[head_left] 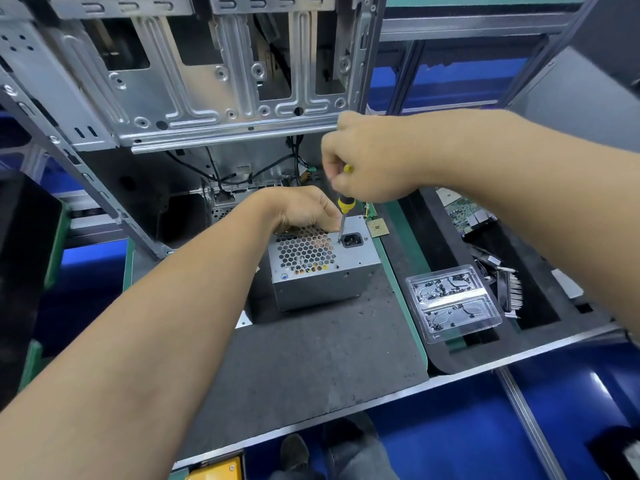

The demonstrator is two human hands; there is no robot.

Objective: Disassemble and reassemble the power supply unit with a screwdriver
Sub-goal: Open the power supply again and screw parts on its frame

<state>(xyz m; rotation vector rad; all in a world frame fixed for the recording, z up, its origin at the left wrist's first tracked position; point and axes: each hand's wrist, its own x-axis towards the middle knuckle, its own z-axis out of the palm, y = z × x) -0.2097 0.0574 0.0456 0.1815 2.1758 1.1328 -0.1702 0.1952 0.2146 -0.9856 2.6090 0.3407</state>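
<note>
The power supply unit point(320, 265) sits on the dark bench point(311, 358) in front of the open computer case point(194, 71), vented face up. The screwdriver point(344, 216) stands nearly upright, tip at a screw just left of the black power socket point(352, 240). The right hand point(367, 161) is curled round the yellow-and-black handle, fingers closed on it. The left hand point(304, 211) rests on the unit's far edge, fingers bent over it, steadying the box. Whether the screw is going in or out, I can't tell. Best play here: keep the shaft square to the screw, press down firmly while turning so the tip doesn't slip, and let that left hand pin the unit. A clear parts tray point(452, 303) waits to the right for loose screws.
</note>
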